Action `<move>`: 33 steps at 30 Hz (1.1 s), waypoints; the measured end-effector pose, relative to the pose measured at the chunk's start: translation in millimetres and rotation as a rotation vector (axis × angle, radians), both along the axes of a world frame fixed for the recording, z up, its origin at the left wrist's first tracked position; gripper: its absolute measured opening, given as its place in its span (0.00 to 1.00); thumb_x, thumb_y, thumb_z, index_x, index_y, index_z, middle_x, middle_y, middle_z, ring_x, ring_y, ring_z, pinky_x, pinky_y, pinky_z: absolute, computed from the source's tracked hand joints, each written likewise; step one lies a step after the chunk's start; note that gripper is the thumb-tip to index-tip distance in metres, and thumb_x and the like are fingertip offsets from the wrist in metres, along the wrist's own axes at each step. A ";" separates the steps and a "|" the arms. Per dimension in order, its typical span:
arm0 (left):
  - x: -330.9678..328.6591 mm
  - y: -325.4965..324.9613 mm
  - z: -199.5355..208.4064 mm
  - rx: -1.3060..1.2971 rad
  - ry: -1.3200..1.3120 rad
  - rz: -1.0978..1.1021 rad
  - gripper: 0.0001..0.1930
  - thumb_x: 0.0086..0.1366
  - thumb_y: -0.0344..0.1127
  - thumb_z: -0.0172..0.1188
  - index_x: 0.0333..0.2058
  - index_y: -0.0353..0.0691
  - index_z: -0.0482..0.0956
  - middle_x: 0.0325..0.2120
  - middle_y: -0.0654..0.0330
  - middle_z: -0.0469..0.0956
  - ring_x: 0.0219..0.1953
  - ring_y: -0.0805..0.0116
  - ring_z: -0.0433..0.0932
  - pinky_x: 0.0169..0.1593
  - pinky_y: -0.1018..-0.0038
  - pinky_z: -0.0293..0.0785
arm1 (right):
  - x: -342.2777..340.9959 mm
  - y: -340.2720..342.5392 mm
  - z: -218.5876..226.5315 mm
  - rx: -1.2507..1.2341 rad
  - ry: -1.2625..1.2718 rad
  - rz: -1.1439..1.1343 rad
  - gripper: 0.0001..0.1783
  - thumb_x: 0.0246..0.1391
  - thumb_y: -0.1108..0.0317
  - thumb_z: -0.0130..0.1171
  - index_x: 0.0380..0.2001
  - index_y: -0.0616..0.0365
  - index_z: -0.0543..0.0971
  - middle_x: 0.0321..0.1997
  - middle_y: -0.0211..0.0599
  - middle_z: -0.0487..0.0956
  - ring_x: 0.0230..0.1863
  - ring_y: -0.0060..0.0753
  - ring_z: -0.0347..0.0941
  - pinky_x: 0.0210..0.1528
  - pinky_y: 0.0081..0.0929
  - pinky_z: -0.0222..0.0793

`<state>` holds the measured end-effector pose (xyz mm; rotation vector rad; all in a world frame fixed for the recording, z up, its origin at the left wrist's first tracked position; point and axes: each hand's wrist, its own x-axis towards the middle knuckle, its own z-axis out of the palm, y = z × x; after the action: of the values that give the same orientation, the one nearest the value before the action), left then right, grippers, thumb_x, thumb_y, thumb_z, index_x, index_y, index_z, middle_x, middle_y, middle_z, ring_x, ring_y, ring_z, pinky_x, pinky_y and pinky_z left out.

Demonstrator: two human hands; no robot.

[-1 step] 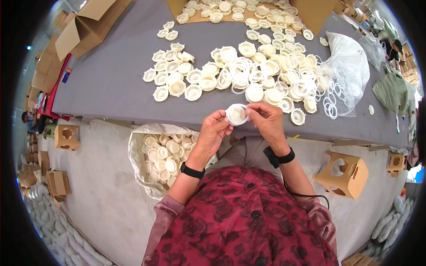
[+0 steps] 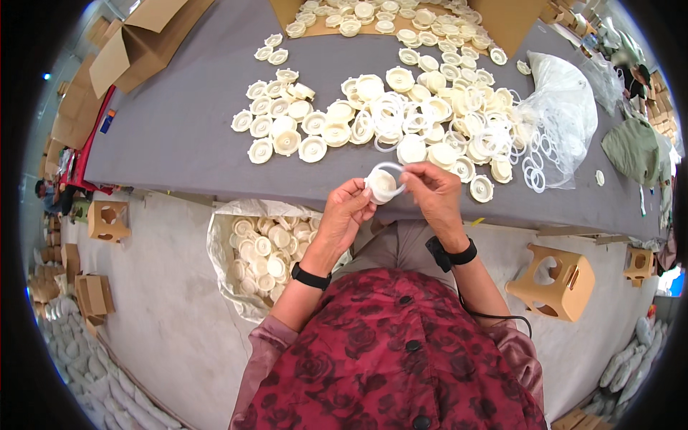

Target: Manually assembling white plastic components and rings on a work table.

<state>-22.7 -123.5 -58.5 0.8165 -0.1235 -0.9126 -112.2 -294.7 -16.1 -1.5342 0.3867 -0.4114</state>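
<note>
At the near edge of the grey table (image 2: pixel 179 143), just below the centre of the head view, we see our left hand (image 2: pixel 347 210) at the cream cap's (image 2: pixel 383 184) 8 o'clock, its thumb and fingers closed on the rim so that the round inner face shows. Our right hand (image 2: pixel 435 198), at the cap's 3 to 4 o'clock, pinches a white ring (image 2: pixel 389 164) between thumb and fingertips; the ring leans over the cap's upper right part, and we cannot tell where the two touch. From 11 round to 1 o'clock of our hands, loose caps (image 2: pixel 335 134) spread over the table, with loose rings (image 2: pixel 388 115) lying among them. A clear plastic bag (image 2: pixel 566 89) stands at 2 o'clock, and a cardboard box (image 2: pixel 516 29) holds more caps at 12. At 8 o'clock, below the table edge, we have a white sack (image 2: pixel 217 247) with cream caps inside; a tan stool (image 2: pixel 573 287) stands at 4.
</note>
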 end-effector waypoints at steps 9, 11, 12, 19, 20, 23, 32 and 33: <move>-8.5 -5.1 -1.3 -0.111 0.109 0.065 0.08 0.68 0.30 0.59 0.45 0.39 0.76 0.41 0.62 0.80 0.43 0.73 0.77 0.49 0.74 0.72 | -5.5 13.3 0.4 -1.097 -0.414 -0.106 0.15 0.40 0.80 0.64 0.36 0.60 0.83 0.32 0.36 0.77 0.31 0.39 0.75 0.30 0.29 0.72; -10.3 -5.1 -0.4 -0.113 0.127 0.072 0.09 0.69 0.30 0.58 0.46 0.39 0.75 0.44 0.61 0.79 0.47 0.72 0.77 0.53 0.72 0.72 | -10.5 20.5 -2.0 -1.135 -0.399 -0.049 0.17 0.35 0.79 0.63 0.35 0.62 0.82 0.35 0.36 0.77 0.33 0.39 0.75 0.30 0.31 0.72; -11.0 -4.7 -1.7 -0.151 0.131 0.056 0.10 0.69 0.31 0.58 0.47 0.38 0.74 0.45 0.61 0.79 0.48 0.71 0.77 0.55 0.71 0.71 | -11.2 20.8 -3.6 -1.134 -0.398 -0.049 0.17 0.35 0.79 0.63 0.35 0.62 0.82 0.35 0.36 0.77 0.33 0.39 0.75 0.30 0.31 0.72; -19.1 -4.8 -2.7 -0.074 -0.045 0.093 0.13 0.66 0.30 0.62 0.48 0.36 0.74 0.44 0.59 0.79 0.46 0.72 0.78 0.53 0.73 0.73 | -13.6 22.5 -6.1 -1.202 -0.434 0.015 0.19 0.35 0.78 0.63 0.37 0.62 0.82 0.36 0.36 0.77 0.35 0.38 0.75 0.32 0.31 0.74; -19.7 -5.1 -2.3 -0.073 -0.045 0.093 0.13 0.66 0.30 0.62 0.48 0.36 0.74 0.44 0.59 0.79 0.46 0.72 0.78 0.53 0.73 0.73 | -14.1 24.0 -6.5 -1.203 -0.445 0.017 0.19 0.35 0.77 0.63 0.37 0.62 0.82 0.36 0.36 0.77 0.35 0.38 0.75 0.33 0.31 0.74; -21.3 -5.2 2.0 -0.057 -0.037 0.111 0.14 0.65 0.26 0.62 0.48 0.35 0.74 0.41 0.59 0.80 0.44 0.75 0.79 0.51 0.78 0.73 | -15.5 25.6 -7.5 -1.199 -0.433 0.017 0.18 0.35 0.77 0.63 0.37 0.62 0.82 0.37 0.36 0.77 0.36 0.38 0.75 0.33 0.31 0.74; -25.8 -2.9 3.4 0.002 -0.132 0.165 0.10 0.66 0.25 0.60 0.46 0.32 0.75 0.41 0.59 0.81 0.43 0.76 0.79 0.51 0.79 0.73 | -19.2 28.3 -7.2 -1.199 -0.438 -0.009 0.19 0.34 0.78 0.63 0.37 0.63 0.82 0.38 0.36 0.77 0.37 0.39 0.76 0.34 0.32 0.75; -26.3 -3.2 3.0 -0.014 -0.135 0.165 0.10 0.66 0.25 0.59 0.45 0.32 0.75 0.40 0.59 0.81 0.42 0.76 0.79 0.51 0.79 0.73 | -19.0 28.4 -8.4 -1.199 -0.438 -0.009 0.19 0.34 0.78 0.63 0.37 0.63 0.82 0.38 0.36 0.77 0.37 0.39 0.76 0.34 0.32 0.75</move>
<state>-49.0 -126.7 -55.6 0.8625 -0.1771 -0.7005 -131.3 -266.3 -24.6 -2.4989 -0.2820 -1.0809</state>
